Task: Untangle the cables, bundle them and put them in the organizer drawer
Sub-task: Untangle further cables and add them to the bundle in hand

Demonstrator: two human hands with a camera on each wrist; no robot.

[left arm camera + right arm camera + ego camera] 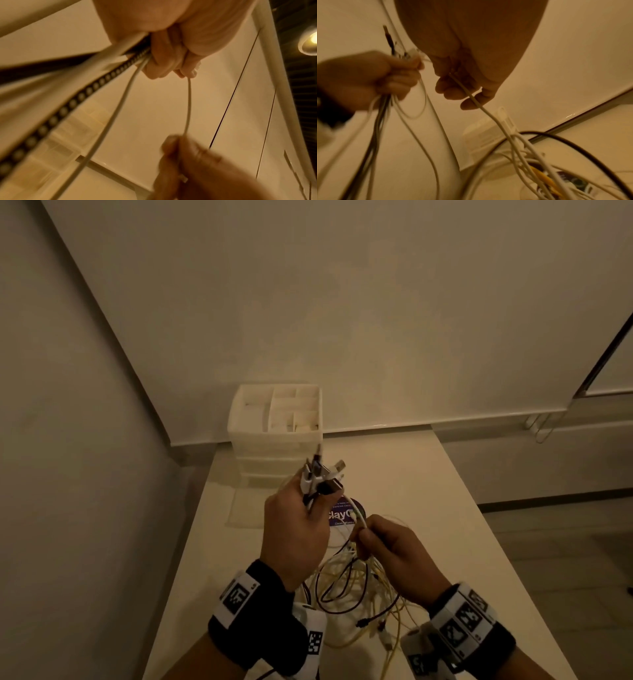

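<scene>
My left hand [301, 522] is raised above the table and grips a bunch of cable ends, their plugs [322, 474] sticking up out of the fist. The left wrist view shows its fingers [164, 59] curled round white and braided cables. My right hand [383, 542] pinches one white cable [358, 517] just right of the left hand; that cable [471, 94] runs down through its fingers. A tangle of yellow, white and dark cables [356, 594] hangs below both hands onto the table. The white organizer [277, 433] with drawers stands at the table's far end.
A round purple sticker or lid [346, 513] lies on the white table [445, 525] under the cables. A clear flat sheet [245, 508] lies in front of the organizer. Walls close in on the left and behind; the floor drops away at the right.
</scene>
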